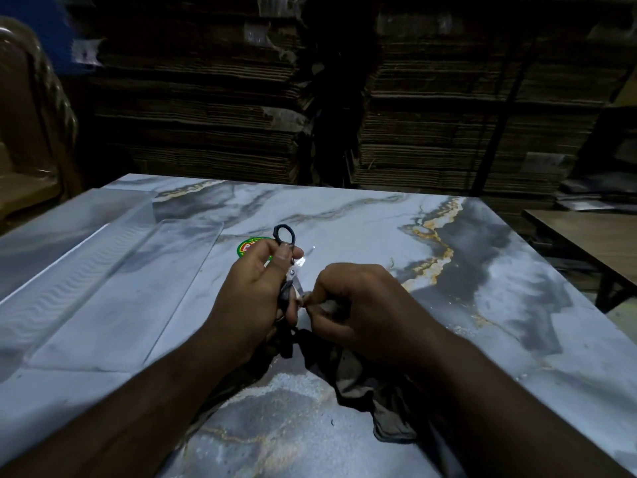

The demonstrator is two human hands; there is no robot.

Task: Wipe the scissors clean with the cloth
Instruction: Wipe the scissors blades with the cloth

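Black-handled scissors [292, 267] are gripped in the left hand [255, 284] above the middle of the marble-patterned table [482, 270], blades spread; the right hand [358, 305] pinches the dark cloth [365, 384] against one blade, the rest trailing toward the near edge.

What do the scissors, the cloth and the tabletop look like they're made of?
Scissors: shiny metal blades that glint; dark handle loops, probably plastic. Cloth: soft dark fabric, limp and crumpled. Tabletop: smooth marble-patterned surface, possibly laminate or printed film.
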